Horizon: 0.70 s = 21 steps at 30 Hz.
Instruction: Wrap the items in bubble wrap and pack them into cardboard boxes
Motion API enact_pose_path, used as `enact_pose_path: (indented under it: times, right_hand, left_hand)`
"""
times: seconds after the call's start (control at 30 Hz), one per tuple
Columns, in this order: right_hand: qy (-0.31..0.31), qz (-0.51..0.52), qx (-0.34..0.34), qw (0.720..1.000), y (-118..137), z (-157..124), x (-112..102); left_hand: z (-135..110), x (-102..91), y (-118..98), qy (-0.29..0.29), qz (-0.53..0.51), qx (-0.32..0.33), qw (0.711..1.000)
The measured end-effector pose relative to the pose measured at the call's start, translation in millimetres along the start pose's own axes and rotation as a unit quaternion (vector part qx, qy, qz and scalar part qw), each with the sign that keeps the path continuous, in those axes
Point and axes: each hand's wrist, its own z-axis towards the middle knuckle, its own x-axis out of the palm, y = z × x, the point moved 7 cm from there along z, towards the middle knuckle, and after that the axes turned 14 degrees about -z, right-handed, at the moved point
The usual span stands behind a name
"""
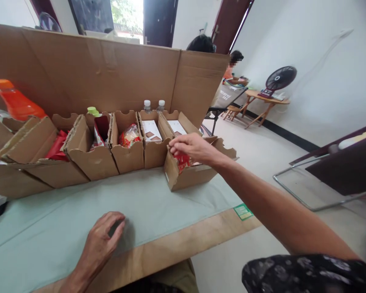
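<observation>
My right hand [190, 147] is over a cardboard box [189, 179] at the right end of the row. Its fingers are bent and pressed together at the box's left end; what they grip, if anything, is hidden. Below the fingers, red packaging [183, 160] shows inside this box, which stands askew to the others. My left hand [103, 232] rests on the pale green cloth [64, 215], curved, with a gap between thumb and fingers and nothing in it.
Several cardboard bins [128, 156] stand in a row, holding red packets, a wrapped food pack [130, 135] and white boxes [151, 131]. Behind them rises a cardboard screen [110, 77]. An orange bottle [16, 101] leans at left. A fan [280, 78] and another person [230, 69] are beyond.
</observation>
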Motion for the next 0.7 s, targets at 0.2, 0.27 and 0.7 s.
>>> enact_pose_path:
  times: [0.2, 0.27, 0.7]
  right_hand:
    - [-0.475, 0.196, 0.125, 0.849, -105, -115, -36]
    - [-0.541, 0.272, 0.22, 0.765, -162, -147, -5]
    - [-0.349, 0.412, 0.295, 0.788, -219, -110, 151]
  left_hand:
    - [18, 39.0, -15, 0.057, -0.074, -0.068, 0.993]
    - [33, 61.9, -20, 0.07, -0.101, -0.083, 0.989]
    - [115, 194.5, -32, 0.157, -0.215, -0.054, 0.962]
